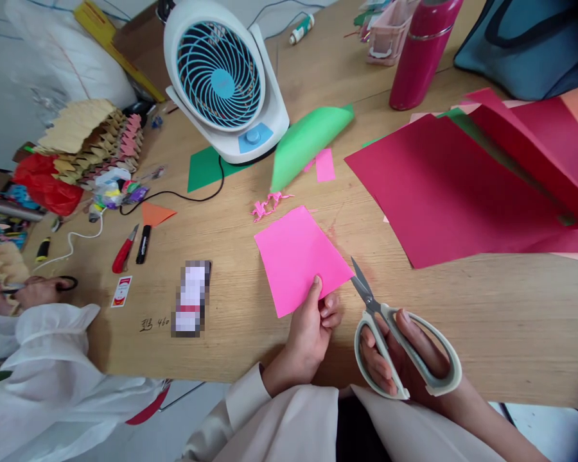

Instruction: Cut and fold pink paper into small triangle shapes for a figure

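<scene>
At wooden table [510,333], with fan [223,83] far left | pinches pink sheet [291,253] by near edge with left hand [307,333], just left of scissors [372,306] | holds scissors with right hand [404,366] through both handles | angles their long axis far and left, with slightly parted blades [365,289] at sheet's right corner

Bright, diffuse light spreads over the wooden table [520,321], with soft shadow at its near edge beside the left hand [313,330]. Wide-angle distortion makes the desk fan [221,83] and magenta flask [421,61] lean outward; coarse pixelation covers the smartphone [191,298]; the far right corner darkens.
</scene>
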Demonstrator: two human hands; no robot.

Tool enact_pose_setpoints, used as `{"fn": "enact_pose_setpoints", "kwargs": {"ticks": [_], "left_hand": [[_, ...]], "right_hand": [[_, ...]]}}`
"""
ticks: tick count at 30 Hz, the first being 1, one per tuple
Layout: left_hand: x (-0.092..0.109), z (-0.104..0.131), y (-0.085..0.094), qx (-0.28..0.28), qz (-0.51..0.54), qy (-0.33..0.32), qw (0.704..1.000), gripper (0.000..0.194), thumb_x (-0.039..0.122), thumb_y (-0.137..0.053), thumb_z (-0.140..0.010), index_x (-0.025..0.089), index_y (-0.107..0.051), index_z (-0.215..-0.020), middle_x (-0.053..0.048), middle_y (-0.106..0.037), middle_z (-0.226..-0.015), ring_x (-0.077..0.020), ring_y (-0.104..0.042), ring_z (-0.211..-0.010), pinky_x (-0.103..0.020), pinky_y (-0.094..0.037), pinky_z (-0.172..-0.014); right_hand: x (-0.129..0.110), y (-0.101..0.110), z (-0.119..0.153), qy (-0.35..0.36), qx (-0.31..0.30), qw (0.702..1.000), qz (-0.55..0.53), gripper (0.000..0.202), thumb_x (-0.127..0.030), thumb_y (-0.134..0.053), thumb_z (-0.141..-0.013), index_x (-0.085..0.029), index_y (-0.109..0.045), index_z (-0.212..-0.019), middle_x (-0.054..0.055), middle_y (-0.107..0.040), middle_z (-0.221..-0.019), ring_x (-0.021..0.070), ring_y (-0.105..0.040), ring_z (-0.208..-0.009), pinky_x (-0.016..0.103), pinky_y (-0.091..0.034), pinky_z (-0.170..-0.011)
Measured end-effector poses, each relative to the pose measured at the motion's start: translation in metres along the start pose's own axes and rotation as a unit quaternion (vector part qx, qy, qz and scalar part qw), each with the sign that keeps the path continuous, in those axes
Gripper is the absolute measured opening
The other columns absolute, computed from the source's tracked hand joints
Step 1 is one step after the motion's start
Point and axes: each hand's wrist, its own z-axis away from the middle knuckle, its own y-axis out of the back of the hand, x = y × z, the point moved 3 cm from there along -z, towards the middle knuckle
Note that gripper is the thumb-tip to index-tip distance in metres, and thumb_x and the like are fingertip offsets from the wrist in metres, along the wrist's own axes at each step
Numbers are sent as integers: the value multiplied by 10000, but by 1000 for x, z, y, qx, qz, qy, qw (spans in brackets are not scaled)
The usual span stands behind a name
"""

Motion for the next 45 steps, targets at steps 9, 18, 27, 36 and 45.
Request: {"fn": "enact_pose_setpoints", "kwargs": {"ticks": [9,18,27,36,45], "left_hand": [[-1,0,1,-3,-5,-7,1000,444,473,-731,-798,176,-421,-690,65,-368,-564,-39,-241,-473,-119,-197,-381],[0,0,1,6,-19,0,1000,469,495,-765,-752,179,-423,-693,68,-373,-557,-34,-231,-458,-126,-187,-378],[-2,8,2,-9,-24,9,1000,438,469,-717,-811,166,-431,-674,62,-382,-552,-28,-233,-455,-122,-188,-379],[-3,10,10,21,-10,16,1000,435,449,-749,-785,171,-428,-692,64,-396,-552,-29,-245,-456,-118,-182,-379],[-9,17,13,27,-25,66,997,531,580,-756,-717,174,-416,-673,73,-368,-532,-23,-213,-431,-136,-156,-377]], "right_hand": [[4,7,-2,-9,31,999,9,524,-655,-466,-902,-159,-607,-805,-21,-518,-495,75,-444,-356,200,-290,-383],[4,9,-7,-35,26,998,51,541,-712,-555,-817,-173,-570,-771,-54,-481,-444,62,-389,-297,187,-261,-334],[0,-2,-6,-14,49,999,6,446,-554,-452,-964,-154,-618,-858,-8,-576,-550,77,-516,-434,179,-378,-446],[6,7,-12,-8,31,999,8,445,-552,-485,-950,-143,-626,-845,-21,-543,-518,65,-460,-376,172,-292,-365],[5,-1,-14,-13,31,999,23,484,-583,-420,-964,-157,-627,-868,-5,-560,-554,86,-496,-430,204,-330,-429]]}}
